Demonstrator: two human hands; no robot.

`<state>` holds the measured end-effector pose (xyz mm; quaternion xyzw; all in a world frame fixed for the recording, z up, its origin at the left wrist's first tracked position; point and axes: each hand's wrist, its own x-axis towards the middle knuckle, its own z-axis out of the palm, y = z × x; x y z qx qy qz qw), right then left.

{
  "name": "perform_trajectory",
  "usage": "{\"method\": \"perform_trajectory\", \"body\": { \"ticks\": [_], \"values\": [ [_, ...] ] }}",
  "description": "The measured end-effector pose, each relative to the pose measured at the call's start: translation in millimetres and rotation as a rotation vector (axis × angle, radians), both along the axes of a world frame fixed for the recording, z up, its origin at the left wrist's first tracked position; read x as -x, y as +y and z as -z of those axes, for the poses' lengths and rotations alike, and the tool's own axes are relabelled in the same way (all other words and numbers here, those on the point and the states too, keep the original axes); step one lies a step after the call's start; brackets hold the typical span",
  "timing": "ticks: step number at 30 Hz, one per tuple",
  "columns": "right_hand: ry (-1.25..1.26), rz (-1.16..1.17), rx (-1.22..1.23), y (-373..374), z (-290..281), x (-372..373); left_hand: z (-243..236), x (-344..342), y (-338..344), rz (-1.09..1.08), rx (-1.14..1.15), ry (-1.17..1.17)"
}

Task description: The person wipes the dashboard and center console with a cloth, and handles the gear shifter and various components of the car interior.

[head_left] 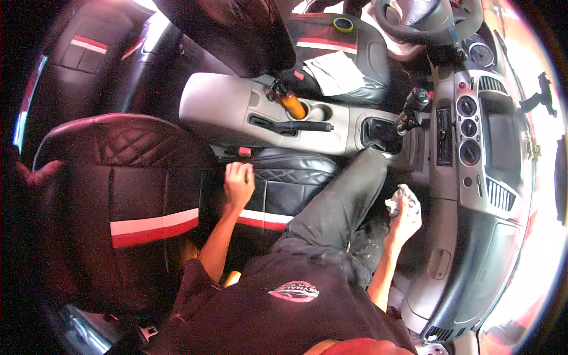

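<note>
A crumpled whitish cloth [403, 199] is bunched in the fingers of my right hand [406, 223], beside my knee and in front of the glovebox side of the dashboard. My left hand [238, 184] is over the inner edge of the black front seat [290, 198], close to a red seat-belt buckle [244, 152]. Its fingers are bent and close together; whatever lies under them, if anything, is hidden. A red and white stripe crosses the seat cushion and the backrest [154, 177].
The grey centre console [222, 109] carries a handbrake lever [305, 126], a bottle with orange contents [291, 106] and a gear lever [411, 109]. White sheets [336, 72] and a round yellow-rimmed tin [342, 25] lie on the other seat. A person in dark clothing [236, 35] leans in there.
</note>
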<state>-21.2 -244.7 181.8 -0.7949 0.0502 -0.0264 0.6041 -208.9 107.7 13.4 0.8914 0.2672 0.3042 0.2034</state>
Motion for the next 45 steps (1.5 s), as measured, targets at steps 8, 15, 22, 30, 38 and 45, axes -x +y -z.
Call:
{"method": "perform_trajectory", "body": {
  "ticks": [8, 15, 22, 30, 38, 45],
  "values": [
    [0.097, -0.04, -0.013, 44.5, 10.0, -6.0, 34.4, 27.2, -0.5, -0.068, -0.009, 0.196],
    [0.145, -0.002, -0.084, 64.4, 17.1, -16.5, 42.4, 26.7, -8.4, -0.138, 0.011, 0.18],
    [0.16, -0.196, -0.151, 77.8, 26.6, -37.2, 39.0, 26.2, -9.7, -0.229, 0.077, 0.156],
    [0.188, -0.29, -0.138, 62.2, 57.6, -70.4, 37.0, -10.8, -21.3, -0.679, 0.042, 0.121],
    [0.3, -0.221, -0.129, 52.4, 67.8, -49.9, 53.6, 4.4, 4.2, -0.579, 0.104, 0.305],
    [0.158, -0.254, -0.068, 69.2, 79.7, -38.9, -29.2, -60.3, -124.7, 0.141, 0.143, 0.256]
  ]
}}
